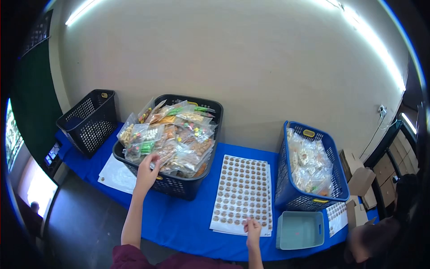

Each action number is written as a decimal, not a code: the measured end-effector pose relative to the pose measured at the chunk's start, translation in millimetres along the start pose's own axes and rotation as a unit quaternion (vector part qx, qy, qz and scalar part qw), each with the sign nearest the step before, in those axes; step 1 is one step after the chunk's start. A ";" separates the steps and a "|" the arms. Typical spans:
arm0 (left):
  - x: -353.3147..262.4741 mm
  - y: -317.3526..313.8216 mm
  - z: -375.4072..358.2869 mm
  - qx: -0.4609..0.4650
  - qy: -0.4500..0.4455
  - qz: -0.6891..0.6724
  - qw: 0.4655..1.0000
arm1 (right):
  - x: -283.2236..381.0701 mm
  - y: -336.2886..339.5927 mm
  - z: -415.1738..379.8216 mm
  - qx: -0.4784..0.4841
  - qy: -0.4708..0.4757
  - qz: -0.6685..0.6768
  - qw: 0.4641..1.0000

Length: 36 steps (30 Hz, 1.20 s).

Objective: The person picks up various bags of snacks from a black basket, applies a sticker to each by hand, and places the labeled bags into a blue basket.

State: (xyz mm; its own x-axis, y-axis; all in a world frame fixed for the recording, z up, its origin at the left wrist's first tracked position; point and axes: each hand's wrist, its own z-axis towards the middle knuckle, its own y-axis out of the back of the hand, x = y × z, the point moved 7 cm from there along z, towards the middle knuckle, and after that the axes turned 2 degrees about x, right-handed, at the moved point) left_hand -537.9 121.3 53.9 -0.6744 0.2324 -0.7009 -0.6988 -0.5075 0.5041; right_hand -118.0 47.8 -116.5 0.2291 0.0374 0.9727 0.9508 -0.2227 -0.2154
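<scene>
Now left hand (147,172) touches crinkly bags (168,136).

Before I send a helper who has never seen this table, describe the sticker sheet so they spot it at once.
Start at the blue table against the beige wall. Between the heaped black basket and the blue basket lies the sticker sheet, with the right hand on its near edge. It alone is flat, white and covered in rows of small round brown stickers.

The sticker sheet (243,194) lies on the table (179,224) between the full basket (179,186) and the right basket (286,197).
</scene>
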 end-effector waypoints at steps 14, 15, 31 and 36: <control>125.0 29.3 69.6 0.082 0.149 0.236 0.957 | -48.3 69.0 -63.3 -0.168 -0.111 0.175 0.964; 112.3 31.5 67.7 0.094 0.162 0.215 0.959 | -44.9 66.8 -61.4 -0.168 -0.100 0.182 0.964; -72.3 -128.8 -138.2 0.416 0.250 -0.616 0.620 | -2.4 -59.3 -60.7 0.151 -0.072 0.029 0.986; -53.6 -155.8 -204.4 0.449 0.305 -0.469 0.697 | 1.7 -99.7 -89.1 0.305 -0.165 -0.007 0.938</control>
State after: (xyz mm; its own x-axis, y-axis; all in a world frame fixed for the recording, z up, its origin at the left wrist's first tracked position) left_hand -344.2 18.2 -90.2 0.2138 -0.4224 -0.8808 -0.8163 0.4180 -0.3986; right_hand -231.0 -16.7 -85.6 0.1725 0.3572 0.9179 0.8732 0.3758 -0.3103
